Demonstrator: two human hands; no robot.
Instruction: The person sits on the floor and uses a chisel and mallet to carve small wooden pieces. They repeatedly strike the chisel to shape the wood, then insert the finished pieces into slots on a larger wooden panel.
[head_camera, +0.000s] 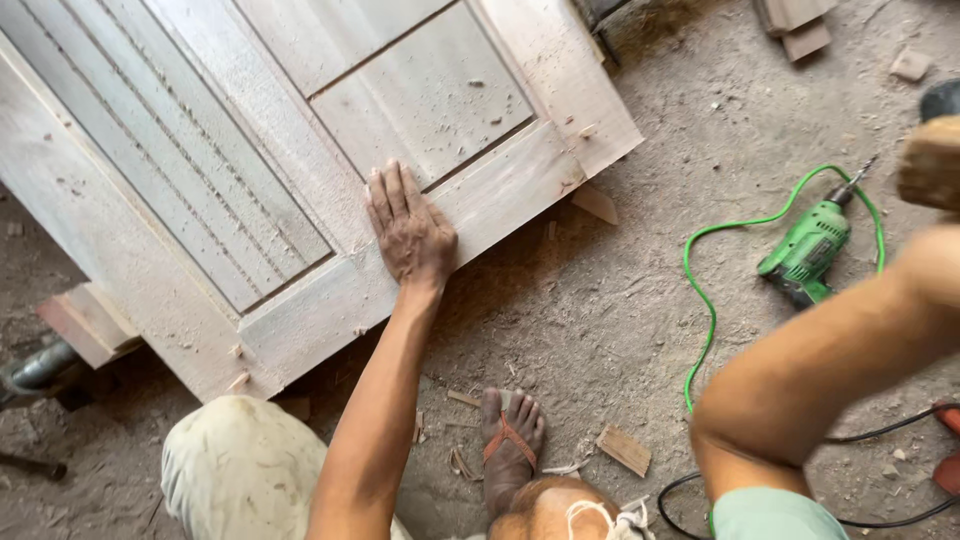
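My left hand lies flat, fingers together, on the bottom rail of a pale unfinished wooden door dusted with sawdust. The door has a slatted panel on the left and flat panels on the right, and it rests above the dirt floor on wooden blocks. My right forearm is raised and blurred at the right, and the hand itself runs past the frame edge. A blurred wooden block hovers just above that wrist at the right edge. What holds it is hidden.
A green power drill with a green cable lies on the dusty floor to the right. Wood offcuts and chips are scattered about. My sandalled foot is below the door, and a black cable runs at bottom right.
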